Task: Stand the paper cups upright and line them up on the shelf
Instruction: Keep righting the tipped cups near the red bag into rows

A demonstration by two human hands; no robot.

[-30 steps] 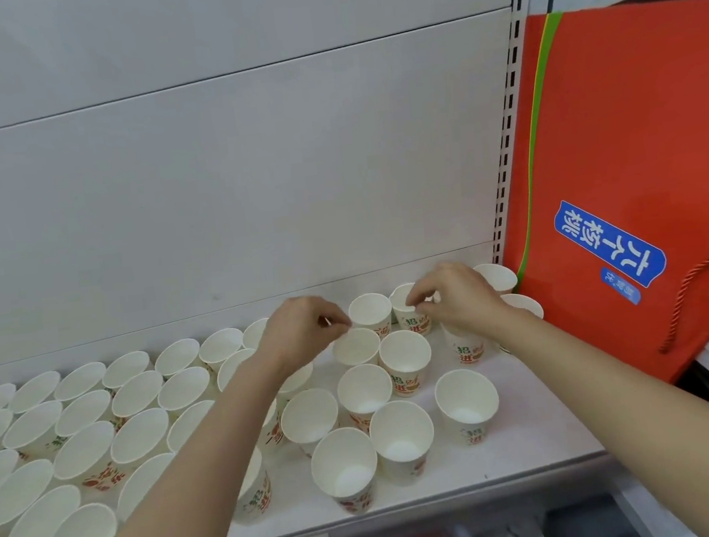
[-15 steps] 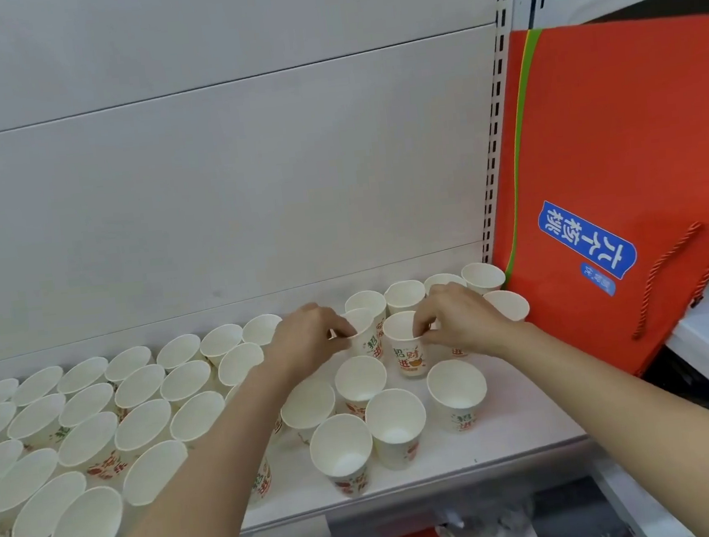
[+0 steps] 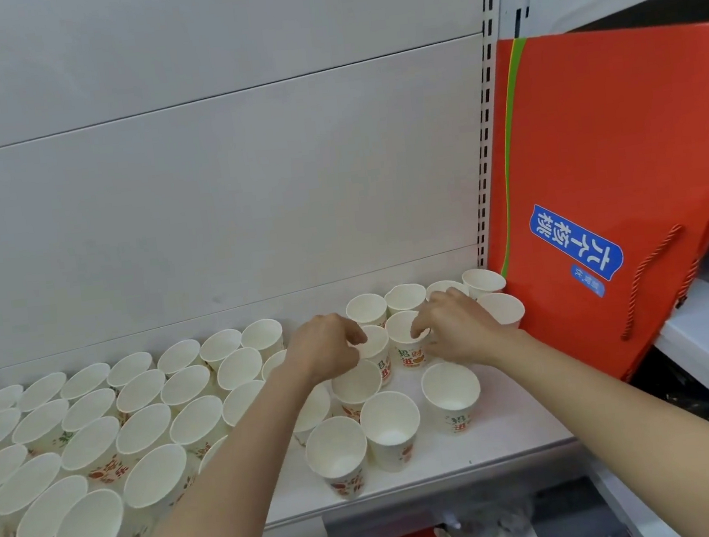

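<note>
Our left hand (image 3: 324, 348) pinches rim of one paper cup (image 3: 376, 344); right hand (image 3: 455, 327) pinches neighbouring cup (image 3: 406, 341). Both cups upright on shelf (image 3: 506, 436), among other upright cups, near orange bag (image 3: 606, 180).

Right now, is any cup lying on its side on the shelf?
No, every visible paper cup stands upright, mouth up, on the shelf.

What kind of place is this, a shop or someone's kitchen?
Probably a shop. The white shelf is retail racking with a slotted upright, dozens of printed paper cups stand on it, and an orange gift bag leans beside them.
</note>
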